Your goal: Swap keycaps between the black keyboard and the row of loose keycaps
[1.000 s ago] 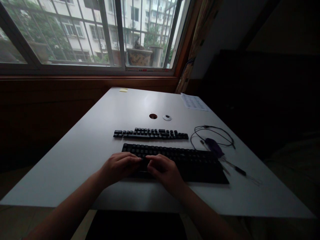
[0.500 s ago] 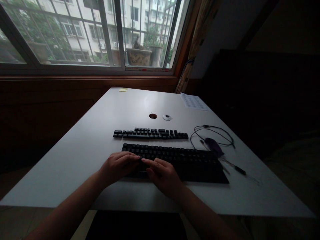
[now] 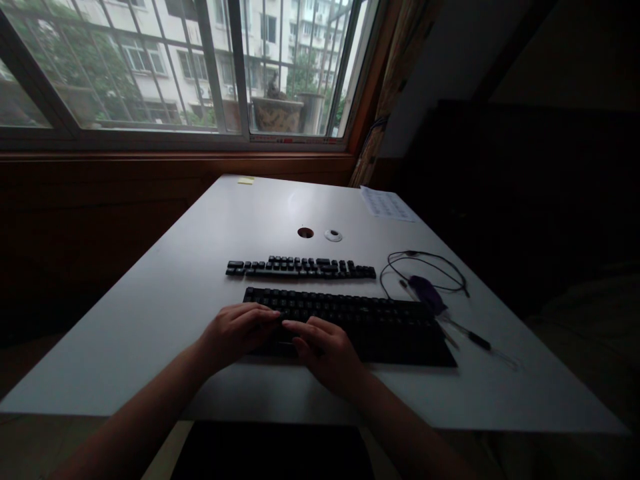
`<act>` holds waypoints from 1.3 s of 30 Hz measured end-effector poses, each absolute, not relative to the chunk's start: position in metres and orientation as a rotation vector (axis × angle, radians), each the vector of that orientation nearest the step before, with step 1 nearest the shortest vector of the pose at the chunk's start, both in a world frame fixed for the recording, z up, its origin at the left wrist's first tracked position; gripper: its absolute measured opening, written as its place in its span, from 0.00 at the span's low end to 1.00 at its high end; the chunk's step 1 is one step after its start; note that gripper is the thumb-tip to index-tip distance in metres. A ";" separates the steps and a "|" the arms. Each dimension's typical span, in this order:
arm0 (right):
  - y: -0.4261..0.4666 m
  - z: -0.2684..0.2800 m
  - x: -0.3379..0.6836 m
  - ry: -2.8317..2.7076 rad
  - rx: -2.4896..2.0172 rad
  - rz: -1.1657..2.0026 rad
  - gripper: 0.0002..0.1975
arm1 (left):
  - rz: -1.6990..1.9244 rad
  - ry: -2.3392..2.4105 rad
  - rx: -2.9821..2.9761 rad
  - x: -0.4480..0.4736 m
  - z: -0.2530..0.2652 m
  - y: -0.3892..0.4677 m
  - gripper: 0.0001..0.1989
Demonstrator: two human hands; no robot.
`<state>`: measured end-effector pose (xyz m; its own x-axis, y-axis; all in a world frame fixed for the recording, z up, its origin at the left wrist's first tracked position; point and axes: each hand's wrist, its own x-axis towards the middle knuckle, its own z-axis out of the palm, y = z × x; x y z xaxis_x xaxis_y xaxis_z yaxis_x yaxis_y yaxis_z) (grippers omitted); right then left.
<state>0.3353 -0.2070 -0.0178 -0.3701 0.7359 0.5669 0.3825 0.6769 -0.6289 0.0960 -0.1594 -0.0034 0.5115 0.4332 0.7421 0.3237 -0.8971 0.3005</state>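
Leftward and slightly nearer me, my right fingers (image 3: pixel 303 329) had shifted over the past second, closing in on my left fingers (image 3: pixel 260 318), which had barely stirred. My right index finger was stretched out, the thumb apart beneath it. My left fingers lay bent close together; I couldn't tell whether they pinched anything.

Both sets were over the left half of the black keyboard (image 3: pixel 360 313), which lay flat under them. I judged it stiff and fairly light, liable to slide on the smooth bench (image 3: pixel 150 300) if pushed; its end edges seemed the safest hold. Its front part was too dark to read.

Just beyond the keyboard stood rows of loose keycaps (image 3: pixel 273 273). I reckoned these tiny, hard and slick, easily scattered, best taken singly by opposite sides.

At the keyboard's right end were a purple item (image 3: pixel 426 295) and, farther right, a black-handled tool (image 3: pixel 479 341) with wire at its tip; I expected that wire to be springy. Behind that end curled a cable (image 3: pixel 453 261).
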 end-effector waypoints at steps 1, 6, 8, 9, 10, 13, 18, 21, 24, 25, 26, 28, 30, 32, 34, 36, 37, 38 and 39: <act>-0.207 -0.017 0.336 -1.969 -0.883 0.481 0.16 | 1.337 0.660 2.624 0.096 -0.003 -0.159 0.06; -0.203 -0.016 0.335 -1.860 -0.978 0.408 0.12 | 1.288 0.600 2.691 0.098 -0.003 -0.159 0.06; -0.202 -0.017 0.334 -1.870 -0.970 0.413 0.10 | 1.250 0.561 2.747 0.098 -0.004 -0.159 0.07; -0.202 -0.018 0.334 -1.877 -0.968 0.418 0.10 | 1.225 0.550 2.771 0.098 -0.004 -0.160 0.08; -0.201 -0.018 0.334 -1.882 -0.968 0.424 0.09 | 1.199 0.542 2.791 0.098 -0.005 -0.160 0.08; -0.202 -0.018 0.334 -1.885 -0.985 0.441 0.08 | 1.118 0.544 2.834 0.099 -0.006 -0.162 0.09; -0.202 -0.017 0.334 -1.883 -1.033 0.460 0.06 | 1.029 0.503 2.916 0.098 -0.004 -0.165 0.10; -0.202 -0.017 0.333 -1.907 -1.067 0.451 0.06 | 0.973 0.503 2.946 0.098 -0.004 -0.166 0.11; -0.201 -0.016 0.333 -1.927 -1.108 0.413 0.06 | 0.981 0.499 2.911 0.097 -0.005 -0.164 0.12; -0.201 -0.016 0.334 -1.924 -1.129 0.404 0.06 | 1.003 0.501 2.891 0.097 -0.005 -0.163 0.11; -0.200 -0.016 0.334 -1.916 -1.153 0.395 0.06 | 1.029 0.508 2.874 0.097 -0.005 -0.162 0.11; -0.199 -0.016 0.334 -1.906 -1.205 0.366 0.06 | 1.077 0.539 2.850 0.096 -0.005 -0.159 0.10; -0.197 -0.016 0.334 -1.910 -1.255 0.321 0.05 | 1.116 0.604 2.835 0.094 -0.004 -0.156 0.08; -0.196 -0.017 0.333 -1.932 -1.290 0.269 0.05 | 1.144 0.695 2.821 0.092 -0.003 -0.152 0.07; -0.196 -0.017 0.332 -1.967 -1.303 0.211 0.04 | 1.135 0.777 2.818 0.089 -0.003 -0.149 0.05; -0.195 -0.017 0.331 -2.012 -1.304 0.158 0.04 | 1.103 0.823 2.823 0.087 -0.004 -0.146 0.05; -0.195 -0.017 0.330 -2.037 -1.303 0.137 0.04 | 1.091 0.831 2.826 0.086 -0.005 -0.146 0.06; -0.195 -0.018 0.329 -2.060 -1.303 0.122 0.04 | 1.086 0.836 2.828 0.085 -0.005 -0.145 0.07; -0.194 -0.018 0.329 -2.083 -1.304 0.114 0.04 | 1.082 0.843 2.827 0.084 -0.006 -0.145 0.08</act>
<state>0.3289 -0.1943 -0.0180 -0.2777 0.8267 0.4894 0.7682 0.4970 -0.4035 0.0843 -0.1449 -0.0055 0.6188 0.4824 0.6200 0.4828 -0.8561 0.1843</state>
